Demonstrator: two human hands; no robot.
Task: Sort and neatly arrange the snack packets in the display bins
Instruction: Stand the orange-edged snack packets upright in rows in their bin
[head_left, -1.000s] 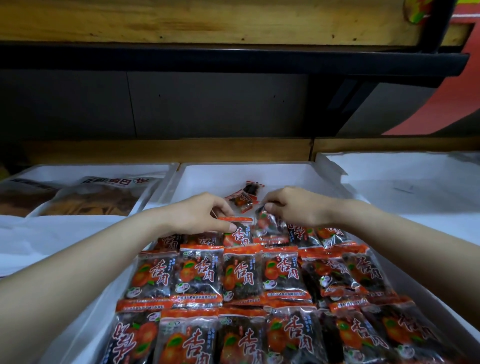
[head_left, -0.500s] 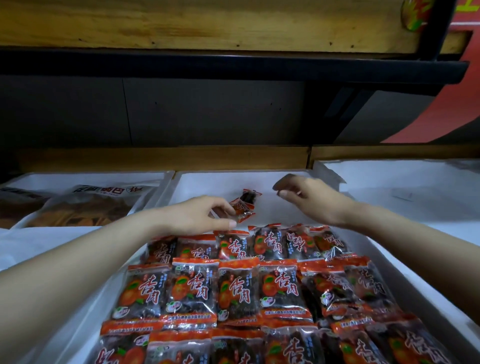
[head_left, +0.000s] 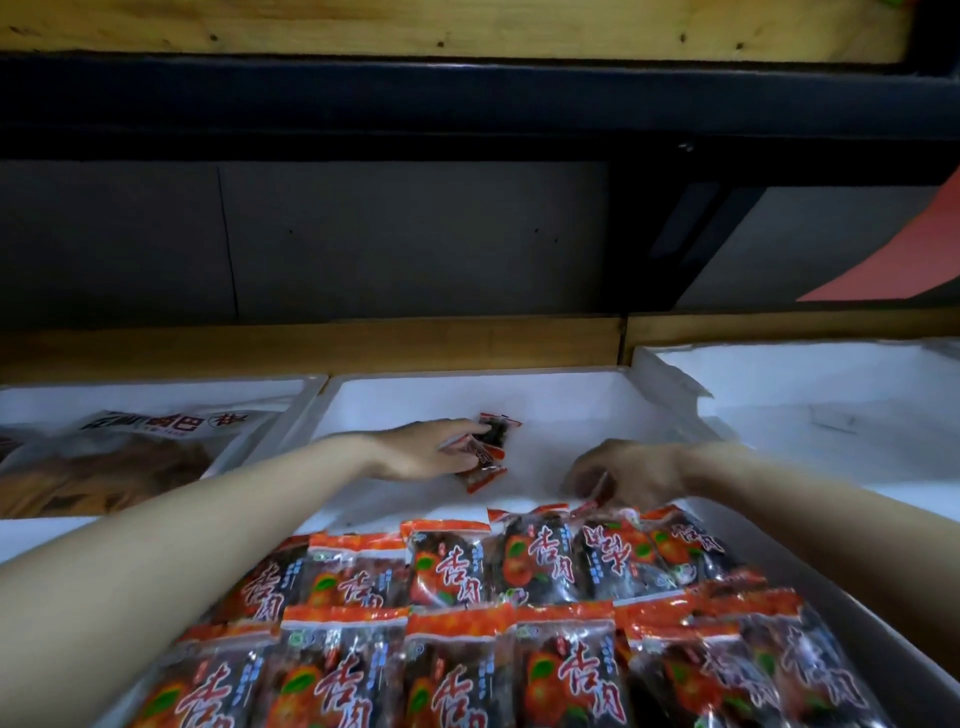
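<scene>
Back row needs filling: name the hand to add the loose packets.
Left, probably: the left hand holds the loose packets; the right hand is down at the row.

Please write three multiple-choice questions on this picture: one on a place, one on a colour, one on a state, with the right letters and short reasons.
1. Where do the loose packets lie? A in the left bin; B in the far part of the middle bin; C on the wooden shelf.
2. What colour is the top band of the rowed packets? A blue; B green; C orange-red.
3. What does the left hand do? A touches the loose packets; B hangs outside the bins; C lifts a large bag.
Answers: B, bare white bin floor surrounds them; C, orange-red bands top each packet; A, it rests on them.
</scene>
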